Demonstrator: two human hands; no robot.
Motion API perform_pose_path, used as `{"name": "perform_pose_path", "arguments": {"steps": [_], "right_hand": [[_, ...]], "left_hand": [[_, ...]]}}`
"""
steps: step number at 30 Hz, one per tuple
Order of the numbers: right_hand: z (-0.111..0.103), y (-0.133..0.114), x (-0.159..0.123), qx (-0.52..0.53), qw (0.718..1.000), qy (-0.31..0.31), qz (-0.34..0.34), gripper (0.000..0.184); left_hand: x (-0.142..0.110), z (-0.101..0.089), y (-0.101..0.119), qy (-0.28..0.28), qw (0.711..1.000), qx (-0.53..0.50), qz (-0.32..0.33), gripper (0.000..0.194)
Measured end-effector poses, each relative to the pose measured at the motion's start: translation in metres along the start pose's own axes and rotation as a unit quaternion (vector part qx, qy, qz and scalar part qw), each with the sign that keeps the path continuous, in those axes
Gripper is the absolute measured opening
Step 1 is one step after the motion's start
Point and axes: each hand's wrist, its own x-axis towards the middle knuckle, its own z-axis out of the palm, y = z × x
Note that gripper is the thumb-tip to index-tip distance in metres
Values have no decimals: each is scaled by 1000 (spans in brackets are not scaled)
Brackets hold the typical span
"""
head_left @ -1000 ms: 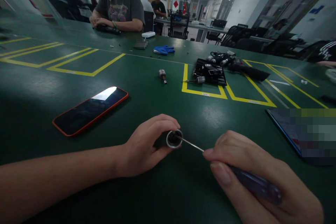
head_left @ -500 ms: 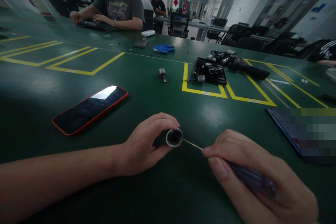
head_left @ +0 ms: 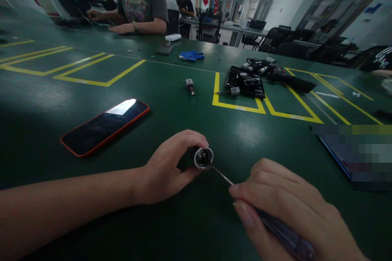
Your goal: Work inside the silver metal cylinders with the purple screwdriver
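Observation:
My left hand (head_left: pixel 170 167) is wrapped round a small dark cylindrical part with a silver rim (head_left: pixel 203 157), its open end turned toward me, low over the green table (head_left: pixel 183 220). My right hand (head_left: pixel 288 208) is closed on a screwdriver with a translucent purple handle (head_left: pixel 284 236). Its thin metal shaft (head_left: pixel 221 174) reaches up-left, and the tip sits at the lower edge of the part's open end.
A phone in a red case (head_left: pixel 105 125) lies left of my hands. Farther back are a small metal part (head_left: pixel 189 86), a black tray with tool parts (head_left: pixel 245 81), a blue glove (head_left: pixel 191 55) and yellow floor-tape boxes. Other people sit at the far side. A blurred device (head_left: pixel 355 155) lies at right.
My right hand has drawn down and left toward me, so the screwdriver points more steeply into the part. The left hand has barely moved. The person opposite has shifted their arms.

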Motion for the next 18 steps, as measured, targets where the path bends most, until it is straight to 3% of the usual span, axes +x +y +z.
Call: {"name": "perform_pose_path", "arguments": {"steps": [8,18], "right_hand": [[10,3,-6,-50,995,-5,-84,18],[14,1,0,-119,973,-45,-190,16]], "left_hand": [[0,-2,3,0,1000,26,-9,34],[-1,0,2,3,1000,17,-19,33]]}}
